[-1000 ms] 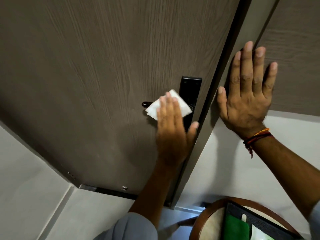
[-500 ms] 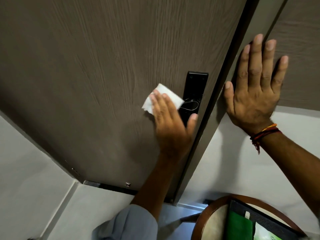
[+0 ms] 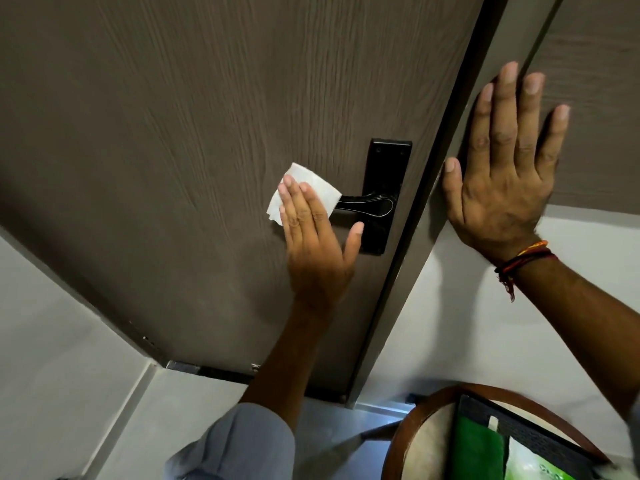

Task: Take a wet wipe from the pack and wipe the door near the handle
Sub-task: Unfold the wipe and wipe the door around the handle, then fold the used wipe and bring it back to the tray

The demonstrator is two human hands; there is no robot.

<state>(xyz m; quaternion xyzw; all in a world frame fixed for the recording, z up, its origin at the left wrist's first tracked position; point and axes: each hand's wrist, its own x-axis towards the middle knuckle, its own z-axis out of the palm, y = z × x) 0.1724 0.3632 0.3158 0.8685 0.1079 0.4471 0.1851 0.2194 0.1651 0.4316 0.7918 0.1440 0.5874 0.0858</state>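
Observation:
A brown wood-grain door (image 3: 194, 126) fills the upper left. Its black handle (image 3: 369, 204) sits on a black plate near the door's right edge. My left hand (image 3: 313, 237) lies flat on the door just left of the handle, pressing a folded white wet wipe (image 3: 311, 183) against the wood under its fingertips. My right hand (image 3: 502, 171) is spread flat, palm down, on the door frame and wall panel to the right, holding nothing. A green wet wipe pack (image 3: 485, 455) shows at the bottom right.
A round wooden-rimmed table (image 3: 408, 427) at the bottom right holds a black tray (image 3: 526, 434) with the pack in it. The door's grey frame (image 3: 429, 216) runs diagonally between my hands. White wall and floor lie below the door.
My left hand has slid the wipe leftward across the door, off the handle, so the black lever now shows. My right hand has stayed flat on the frame.

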